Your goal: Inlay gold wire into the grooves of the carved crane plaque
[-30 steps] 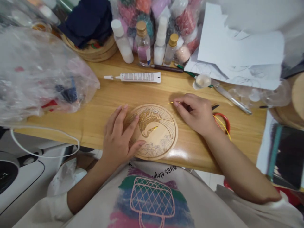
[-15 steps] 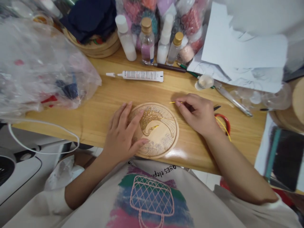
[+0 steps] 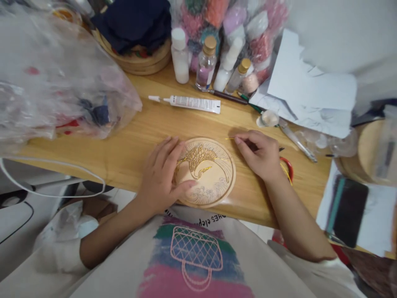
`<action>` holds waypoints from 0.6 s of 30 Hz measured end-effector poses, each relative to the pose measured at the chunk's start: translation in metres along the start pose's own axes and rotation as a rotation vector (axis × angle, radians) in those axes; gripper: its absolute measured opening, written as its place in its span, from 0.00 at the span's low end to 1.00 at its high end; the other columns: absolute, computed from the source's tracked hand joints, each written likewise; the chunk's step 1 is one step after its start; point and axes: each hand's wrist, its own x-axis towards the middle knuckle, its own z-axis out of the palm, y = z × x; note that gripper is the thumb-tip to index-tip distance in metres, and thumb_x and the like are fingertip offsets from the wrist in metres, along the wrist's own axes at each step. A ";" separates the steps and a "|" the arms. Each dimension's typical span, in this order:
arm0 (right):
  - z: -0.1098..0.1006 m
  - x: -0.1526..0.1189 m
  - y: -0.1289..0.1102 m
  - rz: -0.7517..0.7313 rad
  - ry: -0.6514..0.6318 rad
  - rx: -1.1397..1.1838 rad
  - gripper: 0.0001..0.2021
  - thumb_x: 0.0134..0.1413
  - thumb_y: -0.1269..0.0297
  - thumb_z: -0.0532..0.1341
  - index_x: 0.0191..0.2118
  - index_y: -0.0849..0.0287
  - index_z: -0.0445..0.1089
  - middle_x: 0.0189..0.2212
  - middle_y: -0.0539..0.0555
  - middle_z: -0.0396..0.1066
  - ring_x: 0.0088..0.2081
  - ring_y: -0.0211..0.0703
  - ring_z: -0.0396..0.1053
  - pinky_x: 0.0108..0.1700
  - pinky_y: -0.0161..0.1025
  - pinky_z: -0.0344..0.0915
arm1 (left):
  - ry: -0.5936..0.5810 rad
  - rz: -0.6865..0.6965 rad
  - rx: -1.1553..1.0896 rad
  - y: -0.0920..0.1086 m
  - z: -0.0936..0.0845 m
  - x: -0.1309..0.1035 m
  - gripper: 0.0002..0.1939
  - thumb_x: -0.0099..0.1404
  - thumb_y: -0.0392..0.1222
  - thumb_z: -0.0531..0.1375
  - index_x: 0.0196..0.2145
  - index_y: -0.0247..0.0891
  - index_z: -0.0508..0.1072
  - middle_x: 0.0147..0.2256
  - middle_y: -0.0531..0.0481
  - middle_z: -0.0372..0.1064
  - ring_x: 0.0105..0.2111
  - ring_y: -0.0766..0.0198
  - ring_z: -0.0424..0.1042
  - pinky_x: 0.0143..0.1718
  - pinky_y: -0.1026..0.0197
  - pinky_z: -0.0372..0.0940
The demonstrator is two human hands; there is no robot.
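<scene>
A round wooden disc [image 3: 214, 191] lies near the front of the table. It bears drawn wave lines and a bird outlined in gold cord [image 3: 200, 156]. My left hand [image 3: 161, 171] rests flat over the disc's left edge, fingers stretched out and thumb on the board. To the right of the disc, my right hand [image 3: 260, 154] pinches a thin yellow cord [image 3: 229, 138] between thumb and index finger, its short end pointing left. Beside that wrist are red-handled scissors [image 3: 289, 167], partly hidden by the arm.
A white glue tube [image 3: 195, 103] lies behind the disc. Several small bottles [image 3: 206, 66] stand at the back before a bag of coloured bundles [image 3: 231, 18]. A plastic bag [image 3: 62, 82] fills the left; papers [image 3: 310, 78] and a phone [image 3: 352, 211] lie right.
My left index finger has drawn back toward the disc's left edge, leaving more of the bird showing. The right hand keeps its pinch on the yellow cord. The view has shifted slightly.
</scene>
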 end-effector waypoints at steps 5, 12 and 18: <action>0.000 0.002 -0.001 0.116 -0.029 0.051 0.07 0.58 0.64 0.61 0.33 0.58 0.77 0.25 0.50 0.75 0.24 0.36 0.67 0.28 0.35 0.63 | 0.150 -0.070 -0.074 -0.018 -0.013 0.012 0.22 0.69 0.45 0.59 0.59 0.45 0.62 0.55 0.42 0.68 0.57 0.50 0.67 0.59 0.43 0.64; -0.004 0.009 -0.002 0.274 -0.080 0.186 0.11 0.56 0.58 0.63 0.32 0.60 0.77 0.22 0.51 0.73 0.22 0.35 0.63 0.25 0.34 0.60 | 0.139 0.046 -0.167 -0.055 -0.029 0.065 0.09 0.69 0.40 0.58 0.46 0.40 0.72 0.44 0.47 0.75 0.46 0.56 0.73 0.49 0.50 0.70; -0.009 0.025 -0.023 0.371 -0.156 0.195 0.10 0.54 0.58 0.64 0.30 0.60 0.76 0.24 0.51 0.74 0.22 0.34 0.61 0.25 0.34 0.56 | -0.035 0.097 -0.306 -0.052 -0.021 0.114 0.08 0.69 0.42 0.57 0.42 0.40 0.74 0.41 0.51 0.76 0.40 0.63 0.74 0.44 0.58 0.70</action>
